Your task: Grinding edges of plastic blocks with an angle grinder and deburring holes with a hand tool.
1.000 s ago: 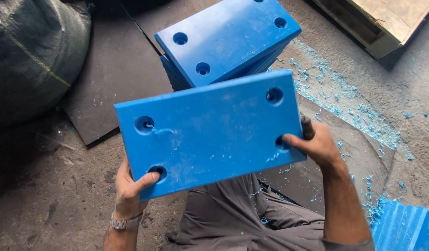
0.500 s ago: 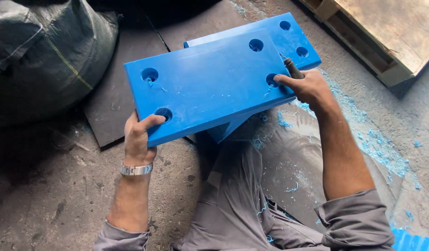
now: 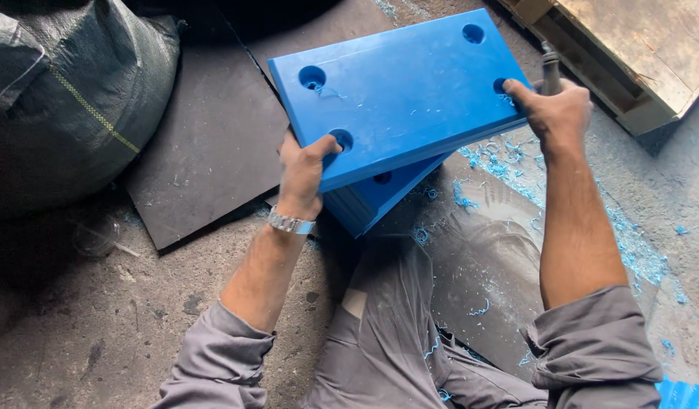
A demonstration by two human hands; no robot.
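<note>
I hold a thick blue plastic slab [image 3: 406, 87] with round holes near its corners, level above a second blue slab [image 3: 372, 201] of which only the near corner shows beneath. My left hand [image 3: 302, 170] grips the slab's near left corner, thumb by a hole; a metal watch is on that wrist. My right hand [image 3: 554, 106] grips the slab's right edge and also clasps a slim dark metal tool [image 3: 550, 68] that sticks up behind the fingers.
A black rubber sheet [image 3: 205, 144] lies on the concrete floor at left, beside a bulging dark woven sack [image 3: 69, 98]. A wooden pallet [image 3: 629, 53] sits at top right. Blue plastic shavings [image 3: 629, 242] litter the floor. My grey trousers [image 3: 410, 326] fill the foreground.
The blue slab has travelled away from me and up over the lower slab, covering most of it. Both hands kept their hold and stretched forward.
</note>
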